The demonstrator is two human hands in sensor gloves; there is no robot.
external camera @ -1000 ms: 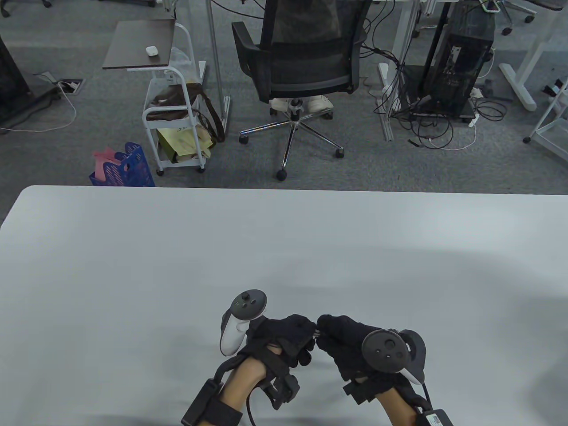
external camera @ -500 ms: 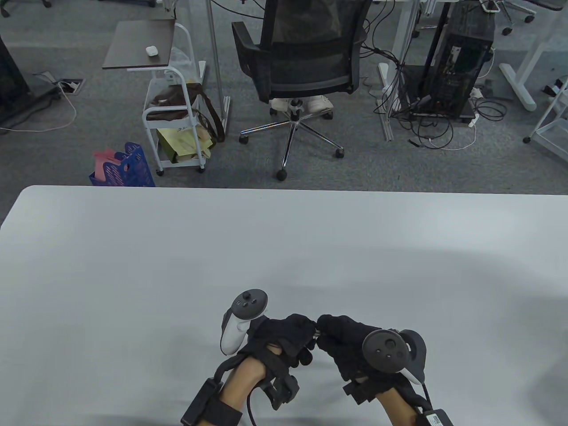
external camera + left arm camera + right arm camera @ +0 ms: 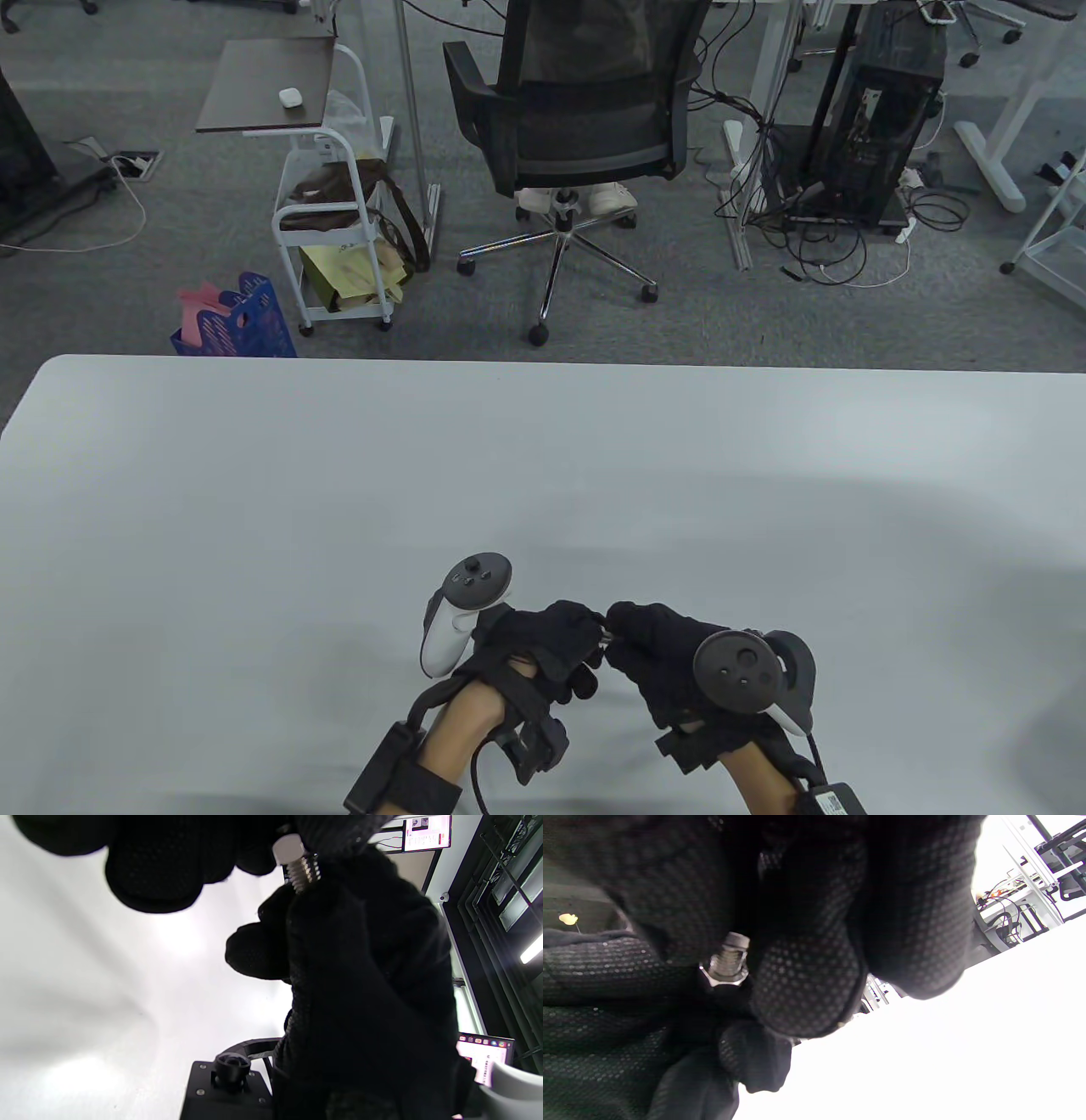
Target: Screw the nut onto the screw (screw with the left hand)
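My two gloved hands meet fingertip to fingertip low over the near middle of the white table (image 3: pixel 543 475). My left hand (image 3: pixel 594 641) pinches a silver hex nut (image 3: pixel 288 849) that sits on the thread of a steel screw (image 3: pixel 303 873). My right hand (image 3: pixel 614 632) grips the other end of the screw. In the right wrist view the nut (image 3: pixel 723 977) sits on the thread (image 3: pixel 730 955) below my right fingers (image 3: pixel 806 984). In the table view only a glint of the screw (image 3: pixel 603 638) shows between the gloves.
The table's far edge (image 3: pixel 543 363) runs across the middle of the view. Beyond it on the floor stand an office chair (image 3: pixel 577 127), a white cart (image 3: pixel 331 246) and a blue basket (image 3: pixel 242 318).
The left wrist has turned very slightly. Both hands keep their hold in the same spot.
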